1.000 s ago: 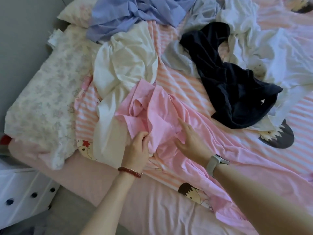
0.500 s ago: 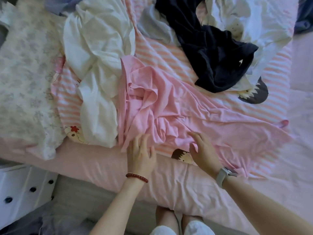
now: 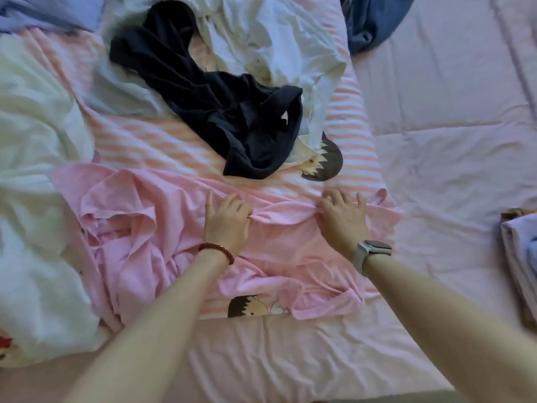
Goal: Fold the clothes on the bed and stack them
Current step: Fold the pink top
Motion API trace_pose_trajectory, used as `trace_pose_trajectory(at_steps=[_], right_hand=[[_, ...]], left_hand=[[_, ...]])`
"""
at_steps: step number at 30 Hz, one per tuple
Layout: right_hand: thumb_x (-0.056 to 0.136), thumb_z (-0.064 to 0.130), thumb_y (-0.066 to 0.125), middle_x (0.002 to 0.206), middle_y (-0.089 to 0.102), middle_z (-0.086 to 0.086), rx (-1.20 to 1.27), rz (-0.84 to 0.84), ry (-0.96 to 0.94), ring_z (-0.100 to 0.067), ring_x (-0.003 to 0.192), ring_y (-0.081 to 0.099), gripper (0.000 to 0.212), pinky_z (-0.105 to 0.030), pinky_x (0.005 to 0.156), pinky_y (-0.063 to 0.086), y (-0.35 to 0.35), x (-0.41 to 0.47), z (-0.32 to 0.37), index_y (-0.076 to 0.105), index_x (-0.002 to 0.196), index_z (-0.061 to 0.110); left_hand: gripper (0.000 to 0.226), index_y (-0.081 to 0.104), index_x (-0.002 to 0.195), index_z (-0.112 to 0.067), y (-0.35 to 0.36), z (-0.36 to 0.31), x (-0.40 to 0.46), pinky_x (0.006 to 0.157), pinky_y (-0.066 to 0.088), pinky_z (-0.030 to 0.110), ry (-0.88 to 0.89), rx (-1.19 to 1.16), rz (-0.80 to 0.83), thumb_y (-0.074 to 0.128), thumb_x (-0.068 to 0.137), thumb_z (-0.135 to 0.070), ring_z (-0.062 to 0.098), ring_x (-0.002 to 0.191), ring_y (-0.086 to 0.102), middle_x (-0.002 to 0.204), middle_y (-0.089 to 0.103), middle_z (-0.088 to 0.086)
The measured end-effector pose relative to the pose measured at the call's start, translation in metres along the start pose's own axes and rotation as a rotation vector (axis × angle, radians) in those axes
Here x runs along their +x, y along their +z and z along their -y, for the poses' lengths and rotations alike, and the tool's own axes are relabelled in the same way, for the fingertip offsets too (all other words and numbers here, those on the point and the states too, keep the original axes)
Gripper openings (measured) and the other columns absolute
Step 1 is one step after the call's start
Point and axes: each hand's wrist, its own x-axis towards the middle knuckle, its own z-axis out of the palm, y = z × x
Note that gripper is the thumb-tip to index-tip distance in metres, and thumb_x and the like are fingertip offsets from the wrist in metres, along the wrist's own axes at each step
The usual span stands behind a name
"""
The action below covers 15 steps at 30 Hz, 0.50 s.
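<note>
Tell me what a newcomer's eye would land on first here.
First, both hands pressed on the crumpled pink garment at centre: the left hand with a red bead bracelet, the right hand with a smartwatch. Next, the dark navy garment sprawled behind them on the striped sheet. A small folded stack sits at far right.

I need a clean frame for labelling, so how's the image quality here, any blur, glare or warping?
Head view: soft overall, with blur strongest at the left edge over the white garment; hands on the pink garment are fairly sharp. Light is even and dim, no glare, only faint shadows. Wide-angle warping stretches the forearms toward the bottom.
</note>
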Motion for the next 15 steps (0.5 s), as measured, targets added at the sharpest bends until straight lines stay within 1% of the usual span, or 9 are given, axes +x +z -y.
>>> trace_pose_trajectory(at_steps=[1, 2, 3, 4, 6, 8, 11, 13, 15], right_hand=[[0.070, 0.006, 0.072, 0.088, 0.065, -0.011, 0.017, -0.016, -0.043, -0.033, 0.089, 0.063, 0.015, -0.058, 0.088, 0.040, -0.002, -0.001, -0.006, 0.065, 0.082, 0.010], [0.076, 0.008, 0.068, 0.084, 0.065, -0.008, 0.048, -0.025, -0.099, -0.031, 0.084, 0.063, 0.008, -0.057, 0.091, 0.040, -0.004, -0.007, -0.012, 0.064, 0.081, 0.012], [0.081, 0.012, 0.063, 0.084, 0.065, -0.006, 0.084, -0.009, -0.165, -0.029, 0.084, 0.063, 0.003, -0.056, 0.094, 0.039, -0.006, -0.017, -0.017, 0.062, 0.084, 0.014], [0.085, 0.016, 0.057, 0.090, 0.064, -0.003, 0.118, 0.007, -0.230, -0.026, 0.089, 0.061, 0.006, -0.054, 0.097, 0.038, -0.006, -0.031, -0.021, 0.061, 0.089, 0.016], [0.083, 0.023, 0.048, 0.107, 0.062, -0.005, 0.203, 0.018, -0.293, -0.023, 0.104, 0.053, 0.024, -0.050, 0.098, 0.037, -0.007, -0.061, -0.034, 0.057, 0.105, 0.017], [0.080, 0.022, 0.045, 0.116, 0.057, -0.011, 0.317, -0.052, -0.125, -0.025, 0.109, 0.047, 0.038, -0.043, 0.094, 0.039, -0.004, -0.088, -0.049, 0.050, 0.117, 0.015], [0.081, 0.024, 0.042, 0.110, 0.057, -0.019, 0.493, -0.167, 0.327, -0.032, 0.102, 0.050, 0.043, -0.042, 0.087, 0.041, 0.001, -0.114, -0.067, 0.053, 0.117, 0.003], [0.085, 0.019, 0.047, 0.108, 0.057, -0.019, 0.594, -0.066, 0.502, -0.036, 0.100, 0.054, 0.037, -0.045, 0.087, 0.044, 0.008, -0.129, -0.069, 0.056, 0.115, -0.001], [0.088, 0.013, 0.055, 0.111, 0.058, -0.016, 0.666, 0.130, 0.665, -0.033, 0.103, 0.055, 0.029, -0.042, 0.088, 0.044, 0.021, -0.143, -0.065, 0.057, 0.114, 0.001]], left_hand=[[0.017, 0.064, 0.082, -0.009, -0.006, -0.001, -0.006, 0.086, 0.046, 0.050, -0.003, -0.162, 0.008, 0.053, 0.078, -0.022, 0.031, 0.080, 0.066, 0.080, 0.067, 0.009], [0.026, 0.061, 0.085, -0.009, -0.013, -0.006, -0.018, 0.073, 0.048, 0.040, -0.030, -0.265, 0.086, 0.042, 0.081, -0.026, 0.032, 0.072, 0.064, 0.075, 0.066, 0.010], [0.028, 0.059, 0.090, -0.010, -0.019, -0.012, -0.030, 0.064, 0.045, 0.036, -0.066, -0.278, 0.169, 0.038, 0.084, -0.027, 0.033, 0.071, 0.063, 0.078, 0.066, 0.010], [0.025, 0.057, 0.095, -0.013, -0.020, -0.015, -0.044, 0.061, 0.042, 0.034, -0.077, -0.221, 0.244, 0.038, 0.087, -0.026, 0.032, 0.076, 0.063, 0.084, 0.066, 0.008], [0.023, 0.057, 0.103, -0.017, -0.016, -0.016, -0.074, 0.066, 0.045, 0.035, -0.061, -0.109, 0.344, 0.040, 0.088, -0.024, 0.028, 0.090, 0.063, 0.099, 0.064, 0.002], [0.037, 0.064, 0.101, -0.018, -0.011, -0.022, -0.092, 0.062, 0.052, 0.035, -0.009, -0.141, 0.365, 0.039, 0.075, -0.025, 0.025, 0.084, 0.065, 0.096, 0.064, 0.001], [0.041, 0.067, 0.093, -0.014, -0.002, -0.042, -0.077, 0.058, 0.054, 0.033, 0.030, -0.234, 0.195, 0.040, 0.067, -0.029, 0.025, 0.074, 0.063, 0.086, 0.064, 0.003], [0.038, 0.066, 0.094, -0.010, -0.006, -0.074, -0.046, 0.064, 0.051, 0.034, 0.058, -0.287, 0.122, 0.043, 0.073, -0.030, 0.025, 0.080, 0.060, 0.088, 0.064, 0.007], [0.044, 0.063, 0.107, -0.009, -0.005, -0.108, -0.016, 0.076, 0.051, 0.039, 0.132, -0.313, 0.115, 0.042, 0.078, -0.035, 0.026, 0.093, 0.058, 0.102, 0.063, 0.010]])
